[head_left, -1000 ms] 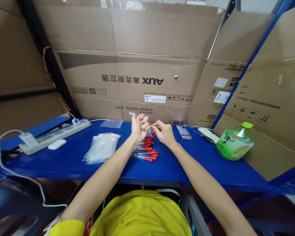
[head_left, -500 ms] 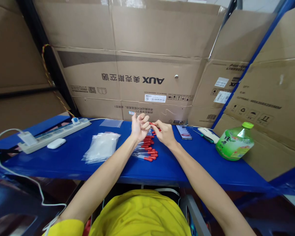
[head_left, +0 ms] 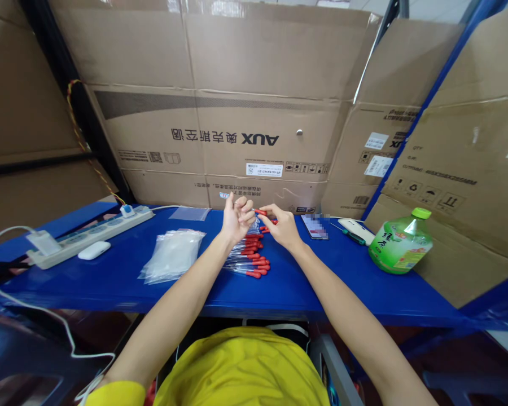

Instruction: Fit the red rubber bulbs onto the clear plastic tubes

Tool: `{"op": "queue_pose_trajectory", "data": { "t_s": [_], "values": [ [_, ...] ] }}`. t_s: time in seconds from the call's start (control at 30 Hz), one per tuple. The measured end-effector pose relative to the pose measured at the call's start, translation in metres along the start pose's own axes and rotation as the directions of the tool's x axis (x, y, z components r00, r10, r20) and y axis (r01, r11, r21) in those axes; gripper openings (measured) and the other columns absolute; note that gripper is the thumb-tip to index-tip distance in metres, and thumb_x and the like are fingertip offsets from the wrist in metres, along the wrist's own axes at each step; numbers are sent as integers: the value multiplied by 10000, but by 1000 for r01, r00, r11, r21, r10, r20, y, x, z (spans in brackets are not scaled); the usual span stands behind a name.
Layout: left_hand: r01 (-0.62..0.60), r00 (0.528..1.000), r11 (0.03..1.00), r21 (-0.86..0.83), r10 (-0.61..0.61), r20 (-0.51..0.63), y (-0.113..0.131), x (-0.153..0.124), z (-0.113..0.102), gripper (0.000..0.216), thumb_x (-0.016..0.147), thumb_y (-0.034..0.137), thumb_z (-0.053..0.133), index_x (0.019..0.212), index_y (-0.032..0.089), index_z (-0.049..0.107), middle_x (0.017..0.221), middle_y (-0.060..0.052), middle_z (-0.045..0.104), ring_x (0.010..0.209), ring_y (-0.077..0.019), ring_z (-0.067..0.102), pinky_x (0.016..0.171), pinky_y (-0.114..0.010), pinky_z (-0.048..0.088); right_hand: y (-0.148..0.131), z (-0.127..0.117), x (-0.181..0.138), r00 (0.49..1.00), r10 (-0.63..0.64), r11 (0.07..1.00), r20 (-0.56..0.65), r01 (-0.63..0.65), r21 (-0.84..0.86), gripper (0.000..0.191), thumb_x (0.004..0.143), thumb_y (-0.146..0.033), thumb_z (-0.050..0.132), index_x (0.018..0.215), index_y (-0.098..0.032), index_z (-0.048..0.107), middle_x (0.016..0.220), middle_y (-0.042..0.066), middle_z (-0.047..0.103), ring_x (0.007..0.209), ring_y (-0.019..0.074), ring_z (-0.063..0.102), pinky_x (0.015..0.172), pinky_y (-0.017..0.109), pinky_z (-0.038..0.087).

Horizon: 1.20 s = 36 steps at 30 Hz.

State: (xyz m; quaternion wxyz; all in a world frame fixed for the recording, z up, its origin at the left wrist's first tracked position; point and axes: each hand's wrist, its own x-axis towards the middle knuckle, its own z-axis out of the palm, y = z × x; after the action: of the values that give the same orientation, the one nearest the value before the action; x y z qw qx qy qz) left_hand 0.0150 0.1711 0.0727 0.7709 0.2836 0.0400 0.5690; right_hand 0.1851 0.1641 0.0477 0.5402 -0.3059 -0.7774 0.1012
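Observation:
My left hand (head_left: 236, 219) is raised above the blue shelf (head_left: 110, 276), fingers curled around a thin clear tube. My right hand (head_left: 283, 225) pinches the red cap (head_left: 260, 212) at the tube's end, close against the left fingers. Under both hands lies a row of several clear tubes with red caps (head_left: 254, 256). A stack of clear plastic bags (head_left: 172, 255) lies to the left of the tubes.
A power strip (head_left: 88, 234) with a white cable and a small white case (head_left: 93, 250) sit at the left. A phone (head_left: 314, 226), a white object (head_left: 355, 230) and a green bottle (head_left: 400, 242) lie at the right. Cardboard boxes (head_left: 237, 129) wall the back.
Both hands stay together at the same tube; the view has shifted slightly. Nothing else on the shelf has moved.

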Motion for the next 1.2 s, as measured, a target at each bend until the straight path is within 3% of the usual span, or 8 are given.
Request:
{"op": "queue_pose_trajectory", "data": {
  "t_s": [0.27, 0.5, 0.77, 1.03, 1.2],
  "values": [
    [5, 995, 999, 41, -1, -100, -1, -2, 8, 427, 1031, 308, 425, 678, 212, 204, 564, 72, 285, 332, -54, 198, 384, -218, 170, -2, 2, 0, 988, 154, 955, 5, -150, 255, 291, 897, -500, 716, 939, -212, 702, 849, 66, 802, 796, 254, 792, 754, 353, 648],
    [-36, 997, 998, 47, 39, -66, -9, -5, 10, 392, 1032, 271, 382, 690, 214, 198, 582, 64, 317, 330, -53, 210, 380, -221, 154, -2, -1, -3, 997, 63, 981, -41, -55, 185, 212, 940, -429, 680, 931, -221, 720, 866, 58, 811, 811, 260, 800, 737, 335, 646],
    [-24, 997, 999, 49, 27, -71, -10, -5, 8, 391, 1026, 288, 399, 692, 209, 213, 581, 69, 311, 331, -47, 208, 382, -215, 150, 9, -1, -6, 1000, 9, 1000, -22, -9, -11, 196, 961, -417, 656, 990, -239, 734, 929, 64, 812, 849, 257, 795, 764, 332, 629],
    [-23, 997, 999, 25, 25, -76, -12, -7, 10, 389, 1024, 301, 412, 693, 209, 230, 587, 63, 329, 339, -52, 221, 389, -213, 154, 2, -2, -4, 999, 48, 995, -7, -47, 92, 244, 970, -461, 631, 991, -235, 721, 908, 65, 813, 842, 262, 798, 758, 343, 641],
    [-14, 998, 999, 43, 16, -59, -12, -7, 10, 397, 1032, 302, 387, 686, 207, 217, 582, 59, 323, 338, -51, 224, 390, -213, 155, 4, -6, -3, 1000, -2, 1000, 31, 1, 30, 223, 974, -438, 636, 1003, -233, 718, 946, 70, 814, 886, 254, 795, 810, 345, 626]
  ]
}}
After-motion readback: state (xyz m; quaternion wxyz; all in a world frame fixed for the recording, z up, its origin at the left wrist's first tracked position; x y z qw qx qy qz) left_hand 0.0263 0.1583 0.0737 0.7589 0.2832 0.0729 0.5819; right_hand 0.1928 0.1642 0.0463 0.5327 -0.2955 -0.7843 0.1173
